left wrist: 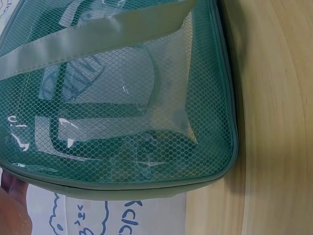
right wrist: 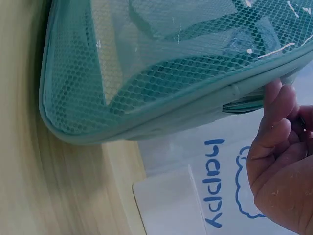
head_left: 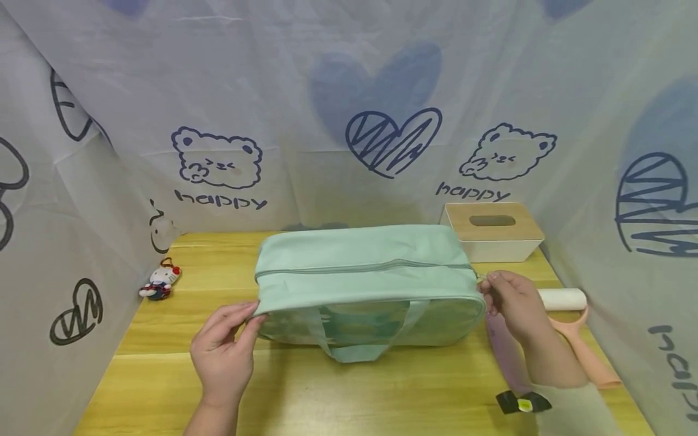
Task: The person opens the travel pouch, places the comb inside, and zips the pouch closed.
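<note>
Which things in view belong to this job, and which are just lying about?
Belonging:
mint-green zip bag, held by left hand
zipper pull, held by right hand

Lying about:
wood-topped tissue box
Hello Kitty figure
peach-handled lint roller
lilac item, partly hidden
black bow-shaped item

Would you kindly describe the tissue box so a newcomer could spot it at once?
On the table, find the large mint-green bag. Behind its right end sits the tissue box, white-sided with a flat, wood-toned top; unlike its neighbours, it has an oblong slot there.
</note>
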The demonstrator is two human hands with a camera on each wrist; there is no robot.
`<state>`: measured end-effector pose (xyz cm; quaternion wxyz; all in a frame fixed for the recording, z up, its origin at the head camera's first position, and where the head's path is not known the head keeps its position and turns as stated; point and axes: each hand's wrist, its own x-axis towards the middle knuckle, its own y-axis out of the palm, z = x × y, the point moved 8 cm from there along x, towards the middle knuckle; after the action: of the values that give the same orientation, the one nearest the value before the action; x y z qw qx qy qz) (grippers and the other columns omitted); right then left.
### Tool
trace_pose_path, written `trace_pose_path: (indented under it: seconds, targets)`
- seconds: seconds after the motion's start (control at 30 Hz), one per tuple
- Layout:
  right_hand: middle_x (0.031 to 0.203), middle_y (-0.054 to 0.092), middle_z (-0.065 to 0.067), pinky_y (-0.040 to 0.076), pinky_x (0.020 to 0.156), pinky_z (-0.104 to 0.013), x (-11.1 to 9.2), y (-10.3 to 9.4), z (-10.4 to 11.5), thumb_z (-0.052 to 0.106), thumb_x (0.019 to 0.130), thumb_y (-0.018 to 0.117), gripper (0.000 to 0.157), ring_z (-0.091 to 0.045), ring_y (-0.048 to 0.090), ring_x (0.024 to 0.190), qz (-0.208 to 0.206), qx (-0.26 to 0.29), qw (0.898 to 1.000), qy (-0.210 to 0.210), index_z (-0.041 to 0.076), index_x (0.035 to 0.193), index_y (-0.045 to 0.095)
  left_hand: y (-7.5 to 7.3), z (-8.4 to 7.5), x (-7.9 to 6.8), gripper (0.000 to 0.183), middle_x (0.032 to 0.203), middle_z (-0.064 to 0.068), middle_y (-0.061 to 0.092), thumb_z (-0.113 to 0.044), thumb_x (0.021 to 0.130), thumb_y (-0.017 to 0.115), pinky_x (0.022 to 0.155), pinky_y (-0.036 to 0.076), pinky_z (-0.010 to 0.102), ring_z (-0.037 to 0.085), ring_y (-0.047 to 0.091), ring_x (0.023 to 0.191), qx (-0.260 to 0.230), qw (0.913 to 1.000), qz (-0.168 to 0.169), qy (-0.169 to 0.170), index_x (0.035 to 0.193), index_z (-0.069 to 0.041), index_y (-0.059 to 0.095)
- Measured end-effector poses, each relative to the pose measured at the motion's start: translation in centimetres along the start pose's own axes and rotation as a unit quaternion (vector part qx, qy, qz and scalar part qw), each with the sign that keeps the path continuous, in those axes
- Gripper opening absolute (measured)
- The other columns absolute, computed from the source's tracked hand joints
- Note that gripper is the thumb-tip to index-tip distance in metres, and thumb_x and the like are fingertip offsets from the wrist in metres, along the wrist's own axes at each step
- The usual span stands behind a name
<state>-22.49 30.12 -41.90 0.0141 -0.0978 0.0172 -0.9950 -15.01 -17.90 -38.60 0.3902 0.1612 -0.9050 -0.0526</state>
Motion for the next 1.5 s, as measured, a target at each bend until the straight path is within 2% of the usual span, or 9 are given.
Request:
trace_pose_path:
  seconds: [0.1, 0.3, 0.43, 0.53, 0.63, 0.77, 1.0, 1.2, 1.5]
  targets:
    - [0.075, 0.07, 0.001, 0.049, 0.049, -0.022, -0.1, 0.2, 0.2, 0.003, 0.113, 0.043, 0.039, -0.009, 0.056, 0.055, 0.012, 0.024, 1.0, 0.001, -0.002, 0.085, 0.069, 0.0, 0.0, -0.1, 0.031, 0.103, 0.015, 0.077, 0.035, 0.073, 0.073, 0.089, 0.061, 0.031, 0.019, 0.076, 0.098, -0.002, 1.0, 0.0, -0.003, 0.098, 0.017, 0.075]
    - [0.074, 0.066, 0.003, 0.045, 0.048, -0.023, -0.2, 0.1, 1.2, 0.013, 0.115, 0.043, 0.04, -0.009, 0.053, 0.055, 0.001, -0.111, 0.993, 0.049, -0.011, 0.089, 0.062, 0.1, -0.1, -0.2, 0.029, 0.103, 0.013, 0.078, 0.034, 0.073, 0.074, 0.091, 0.061, 0.031, 0.02, 0.075, 0.098, -0.003, 1.0, 0.008, -0.004, 0.098, 0.02, 0.074]
    - [0.069, 0.057, 0.002, 0.039, 0.047, -0.023, -0.2, 0.1, 1.6, 0.018, 0.116, 0.04, 0.044, -0.008, 0.045, 0.055, -0.002, -0.136, 0.988, 0.074, -0.01, 0.089, 0.06, 0.3, -0.2, -0.3, 0.029, 0.103, 0.011, 0.078, 0.032, 0.073, 0.076, 0.091, 0.06, 0.032, 0.02, 0.075, 0.099, 0.01, 0.9999, 0.013, -0.003, 0.098, 0.017, 0.076]
    - [0.069, 0.056, 0.002, 0.038, 0.046, -0.022, -0.1, 0.2, 1.8, 0.018, 0.116, 0.04, 0.042, -0.007, 0.045, 0.054, 0.014, -0.109, 0.991, 0.069, -0.003, 0.087, 0.061, 0.3, -0.3, -0.3, 0.027, 0.104, 0.011, 0.078, 0.03, 0.073, 0.077, 0.091, 0.06, 0.032, 0.019, 0.075, 0.101, 0.014, 0.9998, 0.015, 0.002, 0.097, 0.017, 0.075]
    - [0.072, 0.061, 0.003, 0.044, 0.047, -0.019, 0.2, 0.6, 1.6, 0.015, 0.116, 0.04, 0.04, -0.006, 0.052, 0.055, 0.062, -0.013, 0.996, 0.062, 0.004, 0.087, 0.064, 0.4, -0.3, -0.3, 0.025, 0.103, 0.012, 0.078, 0.028, 0.074, 0.078, 0.091, 0.06, 0.033, 0.019, 0.075, 0.1, 0.011, 0.9998, 0.015, 0.004, 0.097, 0.018, 0.075]
    - [0.08, 0.069, 0.003, 0.052, 0.053, -0.017, 0.1, 1.0, 1.6, 0.012, 0.117, 0.038, 0.041, -0.005, 0.06, 0.061, 0.126, 0.103, 0.985, 0.064, 0.011, 0.09, 0.068, 0.7, -0.3, -0.3, 0.023, 0.103, 0.012, 0.078, 0.025, 0.076, 0.08, 0.091, 0.06, 0.033, 0.019, 0.075, 0.1, 0.009, 0.9997, 0.024, 0.006, 0.098, 0.017, 0.075]
    - [0.083, 0.072, 0.001, 0.052, 0.052, -0.019, 0.4, 1.2, 2.7, 0.011, 0.116, 0.039, 0.039, -0.006, 0.06, 0.061, 0.15, 0.095, 0.984, 0.026, 0.008, 0.094, 0.071, 0.7, -0.3, -0.3, 0.029, 0.103, 0.012, 0.078, 0.029, 0.074, 0.078, 0.09, 0.061, 0.032, 0.02, 0.075, 0.099, 0.018, 0.9997, 0.017, 0.008, 0.099, 0.015, 0.077]
    - [0.076, 0.067, 0.004, 0.023, 0.043, -0.032, 0.7, 2.3, 3.7, -0.007, 0.112, 0.03, 0.046, -0.021, 0.029, 0.048, 0.243, 0.112, 0.963, -0.005, 0.007, 0.098, 0.072, 0.8, -0.3, -0.4, 0.027, 0.104, 0.012, 0.077, 0.029, 0.075, 0.077, 0.091, 0.06, 0.032, 0.019, 0.075, 0.1, 0.01, 0.9997, 0.021, 0.0, 0.099, 0.017, 0.075]
    - [0.071, 0.065, 0.003, 0.023, 0.041, -0.04, 2.0, 3.1, 5.4, -0.008, 0.11, 0.035, 0.042, -0.025, 0.033, 0.048, 0.237, 0.048, 0.97, -0.03, 0.005, 0.093, 0.071, 1.2, -0.5, -0.5, 0.025, 0.103, 0.012, 0.077, 0.025, 0.078, 0.079, 0.091, 0.061, 0.031, 0.019, 0.075, 0.098, 0.018, 0.9995, 0.021, 0.015, 0.1, 0.013, 0.078]
